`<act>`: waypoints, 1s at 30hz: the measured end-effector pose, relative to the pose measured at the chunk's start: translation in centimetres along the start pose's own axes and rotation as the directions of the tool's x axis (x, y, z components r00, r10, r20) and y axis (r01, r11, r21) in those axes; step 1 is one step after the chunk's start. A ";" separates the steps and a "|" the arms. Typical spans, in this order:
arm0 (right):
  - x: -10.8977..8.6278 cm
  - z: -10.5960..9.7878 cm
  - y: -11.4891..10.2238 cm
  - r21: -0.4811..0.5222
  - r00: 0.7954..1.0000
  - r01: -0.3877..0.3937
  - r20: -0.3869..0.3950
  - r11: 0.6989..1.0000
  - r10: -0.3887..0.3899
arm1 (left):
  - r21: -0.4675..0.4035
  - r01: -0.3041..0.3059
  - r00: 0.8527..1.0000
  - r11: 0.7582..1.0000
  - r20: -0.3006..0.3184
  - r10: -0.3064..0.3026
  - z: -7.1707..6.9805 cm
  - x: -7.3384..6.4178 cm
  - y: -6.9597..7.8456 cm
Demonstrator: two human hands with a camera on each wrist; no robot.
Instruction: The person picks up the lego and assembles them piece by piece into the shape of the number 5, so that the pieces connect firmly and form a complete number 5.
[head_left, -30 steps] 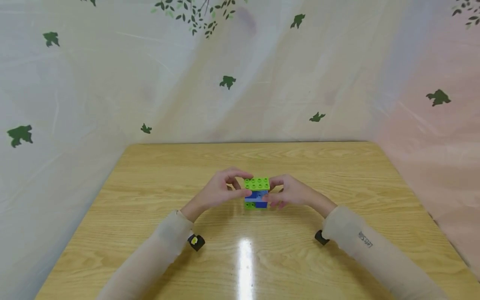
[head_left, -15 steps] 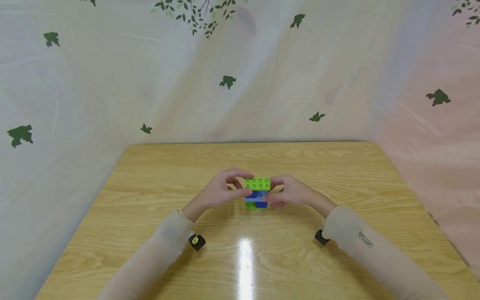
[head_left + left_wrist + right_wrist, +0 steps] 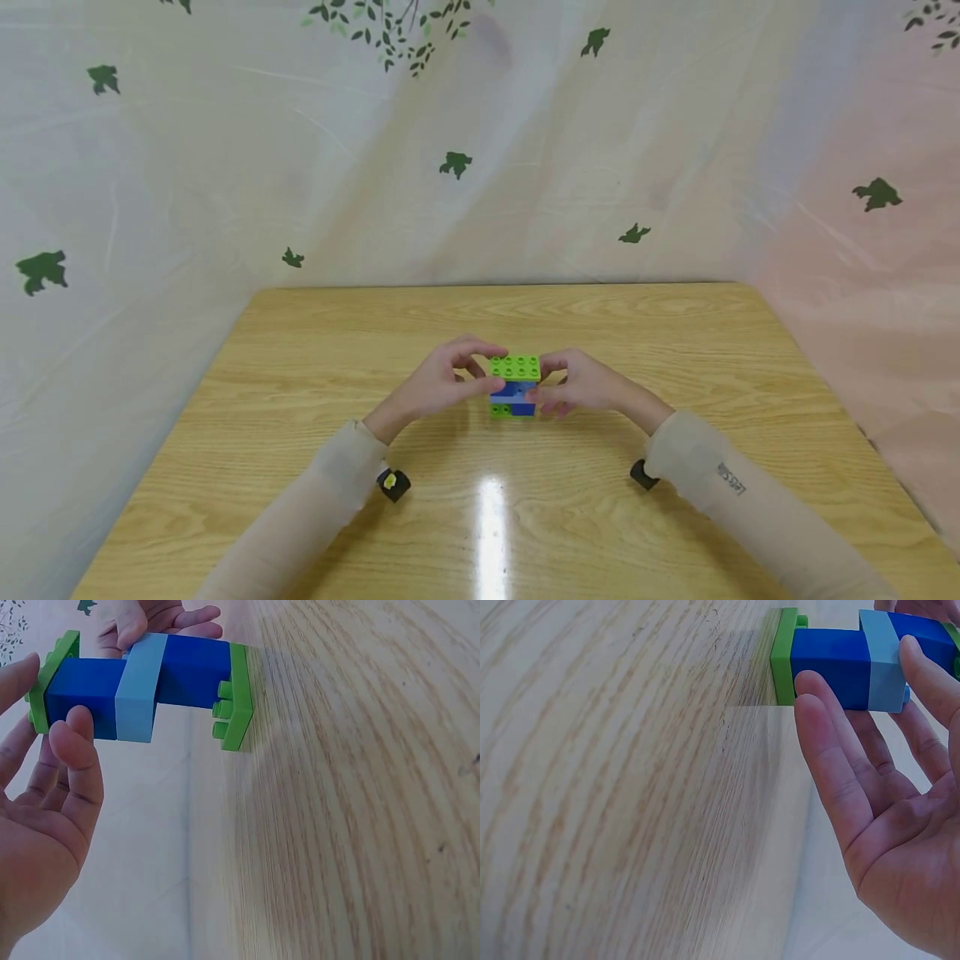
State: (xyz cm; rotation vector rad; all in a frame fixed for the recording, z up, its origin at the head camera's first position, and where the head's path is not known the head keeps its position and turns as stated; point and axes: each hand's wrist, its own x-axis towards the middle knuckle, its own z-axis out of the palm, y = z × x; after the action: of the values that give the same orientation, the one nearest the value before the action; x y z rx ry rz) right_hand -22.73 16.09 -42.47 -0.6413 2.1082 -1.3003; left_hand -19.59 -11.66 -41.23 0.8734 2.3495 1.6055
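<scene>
A stack of toy building blocks stands upright on the wooden table. In the left wrist view I see its thin green top plate point(image 3: 52, 679), an upper dark blue block point(image 3: 86, 697), a light blue block point(image 3: 139, 694), a lower dark blue block point(image 3: 196, 671) and a green base plate point(image 3: 238, 701). The left hand point(image 3: 442, 379) pinches the stack near its top, thumb at the upper dark blue block, a finger by the green top plate. From the other side, the right hand point(image 3: 588, 383) holds the middle, its thumb on the light blue block. Some fingers behind the stack are hidden.
The wooden table point(image 3: 337, 333) stretches around the stack on every side. Behind it hangs a pale cloth backdrop point(image 3: 525, 208) printed with leaves and birds. Dark wrist cameras, such as the left one point(image 3: 393, 484), sit under both sleeves.
</scene>
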 end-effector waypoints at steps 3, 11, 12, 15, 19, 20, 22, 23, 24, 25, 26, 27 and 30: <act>0.1 0.0 0.0 -0.004 1.000 -0.005 -0.002 1.000 0.005 | -0.008 -0.002 1.000 1.000 -0.001 0.002 0.1 0.0 -0.1; 0.1 0.0 -0.2 -0.005 1.000 -0.013 -0.004 1.000 0.013 | -0.023 0.013 1.000 1.000 0.005 -0.013 0.1 0.1 -0.4; 0.1 0.0 -0.2 -0.005 1.000 -0.013 -0.004 1.000 0.013 | -0.024 0.016 1.000 1.000 0.008 -0.016 0.1 0.1 -0.4; 0.1 0.0 -0.2 -0.004 1.000 -0.007 -0.003 1.000 0.007 | -0.027 0.025 1.000 0.999 0.018 -0.024 0.1 0.1 -0.2; 0.1 0.0 0.0 -0.001 1.000 0.002 -0.001 1.000 -0.002 | -0.046 0.042 0.999 0.998 0.033 -0.041 0.2 0.1 -0.2; 0.1 0.0 0.0 0.001 1.000 0.004 -0.001 1.000 -0.004 | -0.053 0.054 0.998 0.997 0.038 -0.052 0.3 0.1 -0.2; 0.2 -0.1 0.0 0.001 1.000 0.004 0.000 1.000 -0.004 | -0.059 0.072 0.997 0.996 0.046 -0.070 0.4 0.0 -0.2; 0.2 -0.1 0.0 0.000 1.000 0.006 0.001 1.000 -0.006 | -0.059 0.081 0.996 0.995 0.049 -0.078 0.4 0.0 -0.2; 0.2 -0.1 0.0 0.000 1.000 0.007 0.001 1.000 -0.007 | -0.057 0.084 0.995 0.995 0.051 -0.081 0.5 0.0 -0.2; 0.2 -0.1 0.0 -0.001 1.000 0.005 0.002 1.000 -0.005 | -0.055 0.089 0.995 0.994 0.053 -0.086 0.5 -0.1 -0.2; 0.2 -0.1 0.0 -0.001 1.000 0.006 0.002 1.000 -0.006 | -0.053 0.087 0.995 0.995 0.053 -0.084 0.5 -0.1 -0.1; 0.2 -0.1 0.1 -0.003 1.000 0.004 0.002 1.000 -0.004 | -0.048 0.083 0.995 0.995 0.053 -0.081 0.6 -0.1 -0.1; 0.2 -0.1 0.2 -0.003 1.000 0.001 0.000 1.000 -0.001 | -0.030 0.074 0.996 0.997 0.054 -0.072 0.7 -0.1 -0.2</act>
State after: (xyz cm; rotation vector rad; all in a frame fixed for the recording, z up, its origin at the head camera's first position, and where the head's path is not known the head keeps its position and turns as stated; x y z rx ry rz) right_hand -22.97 16.05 -42.63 -0.6443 2.1110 -1.2978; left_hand -19.24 -11.23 -41.68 0.8042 2.2856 1.5675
